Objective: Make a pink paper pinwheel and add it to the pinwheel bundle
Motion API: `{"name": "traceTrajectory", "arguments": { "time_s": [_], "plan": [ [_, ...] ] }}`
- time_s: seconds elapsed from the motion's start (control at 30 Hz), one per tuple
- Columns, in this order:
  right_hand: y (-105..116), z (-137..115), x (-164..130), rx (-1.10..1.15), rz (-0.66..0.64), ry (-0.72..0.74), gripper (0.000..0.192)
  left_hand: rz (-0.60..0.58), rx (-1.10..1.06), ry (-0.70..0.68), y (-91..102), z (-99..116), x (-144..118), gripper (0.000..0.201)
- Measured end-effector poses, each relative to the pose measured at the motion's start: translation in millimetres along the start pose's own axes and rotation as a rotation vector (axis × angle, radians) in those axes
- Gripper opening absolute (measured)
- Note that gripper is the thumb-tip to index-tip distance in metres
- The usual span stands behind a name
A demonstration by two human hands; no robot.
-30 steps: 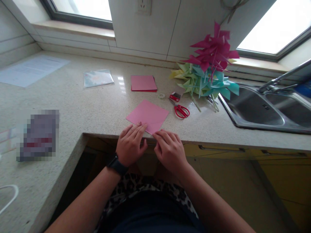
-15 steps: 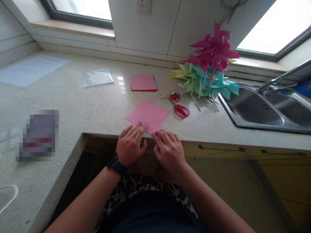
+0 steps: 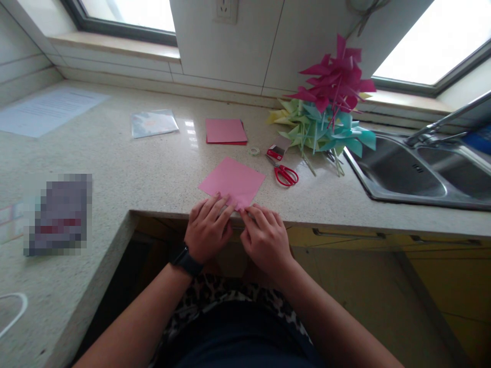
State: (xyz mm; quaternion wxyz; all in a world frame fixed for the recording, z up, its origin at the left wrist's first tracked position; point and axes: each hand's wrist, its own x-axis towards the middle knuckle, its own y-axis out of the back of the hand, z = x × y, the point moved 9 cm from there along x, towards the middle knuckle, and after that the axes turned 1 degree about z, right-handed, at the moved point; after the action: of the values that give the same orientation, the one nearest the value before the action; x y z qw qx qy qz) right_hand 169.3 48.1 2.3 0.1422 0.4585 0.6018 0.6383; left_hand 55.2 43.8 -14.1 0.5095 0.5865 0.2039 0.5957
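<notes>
Paper [image 3: 233,176] lies at the centre of the frame, its lowest corner by the counter's [image 3: 164,168] edge, which I take to be for easy reach. I see the left hand [image 3: 209,227] spread over its lower left side, released rather than gripping, presumably to pin it flat. Fingertips of the right hand [image 3: 266,235] meet that lowest corner; I cannot tell whether they pinch it. Scissors [image 3: 286,175], right of centre, lie apart from both hands, probably to leave working room.
</notes>
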Motion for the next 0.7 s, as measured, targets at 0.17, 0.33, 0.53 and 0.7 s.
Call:
{"name": "traceTrajectory", "arguments": {
  "time_s": [0.17,0.33,0.53,0.7],
  "plan": [
    [1.8,1.2,-2.5,0.035,0.012,0.003,0.039,-0.002,0.035,0.001,-2.2,-0.4,-3.6,0.038],
    [2.6,2.0,-5.0,0.045,0.020,0.009,0.039,0.000,0.036,0.008,-1.1,0.1,-3.2,0.036],
    [2.8,0.2,-4.3,0.020,0.026,0.004,0.038,0.009,0.025,0.015,-1.3,-0.2,-3.6,0.034],
    [1.5,-0.5,-0.9,0.002,0.007,-0.002,0.040,0.013,0.020,0.017,-1.2,-0.4,-4.5,0.034]
  ]
}}
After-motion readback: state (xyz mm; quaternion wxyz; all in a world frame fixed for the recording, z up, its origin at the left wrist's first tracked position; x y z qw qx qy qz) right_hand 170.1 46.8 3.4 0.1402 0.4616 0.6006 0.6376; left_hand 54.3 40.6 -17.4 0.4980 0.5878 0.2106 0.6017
